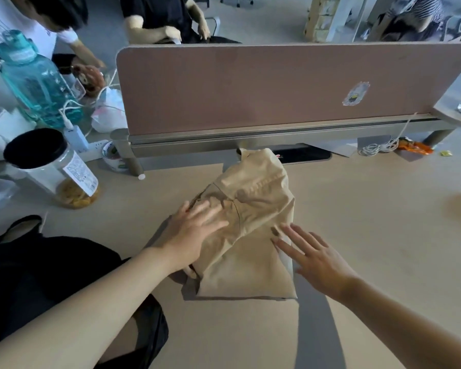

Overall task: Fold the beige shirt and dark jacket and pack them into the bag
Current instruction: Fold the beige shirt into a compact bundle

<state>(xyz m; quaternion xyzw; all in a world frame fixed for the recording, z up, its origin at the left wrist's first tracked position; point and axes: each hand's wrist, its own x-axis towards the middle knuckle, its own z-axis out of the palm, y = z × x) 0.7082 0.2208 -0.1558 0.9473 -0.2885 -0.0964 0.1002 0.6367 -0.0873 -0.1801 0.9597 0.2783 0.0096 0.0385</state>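
Head view: soft, creased beige shirt (246, 235) lies partly folded on the smooth desk (357, 222). Left hand (192, 234) presses it with spread fingers; right hand (313, 258), fingers spread, touches its edge. Dark jacket (37, 275) lies left.

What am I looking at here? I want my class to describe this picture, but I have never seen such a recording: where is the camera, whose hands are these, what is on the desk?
There is no machine. A person wears a wide-angle camera on the head, which looks forward and down at their own bare hands. This is the only view. On the pale table lies a partly folded beige shirt. The left hand rests flat on it with straight fingers. The right hand, fingers spread, is at its right edge. Neither grips anything. The dark fabric at lower left is probably the jacket. A black-lidded jar and a teal water bottle stand further left.
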